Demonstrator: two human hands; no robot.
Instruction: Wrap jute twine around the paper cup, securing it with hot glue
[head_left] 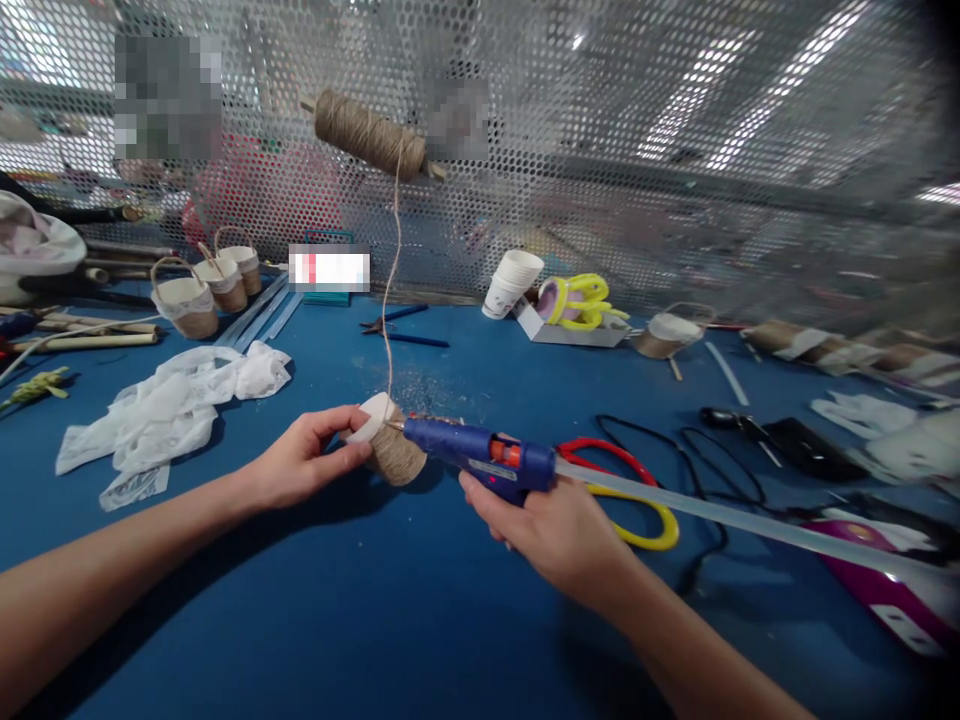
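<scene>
The small white paper cup wound with brown twine (401, 460) lies tilted over the blue tabletop (337, 610), near its middle; whether it touches the surface, I cannot tell; the left hand (319, 455) pinches its white rim narrowly between thumb and fingers; the right hand (547, 525) wraps the handle of a blue plastic glue gun (480, 455), its nozzle at the twine; the cup is probably light, crushable and rough where wound, so a gentle hold at the bare rim suits it; the pale label on the gun and the print on the stacked white paper cups (510, 290) are too small to read.
</scene>
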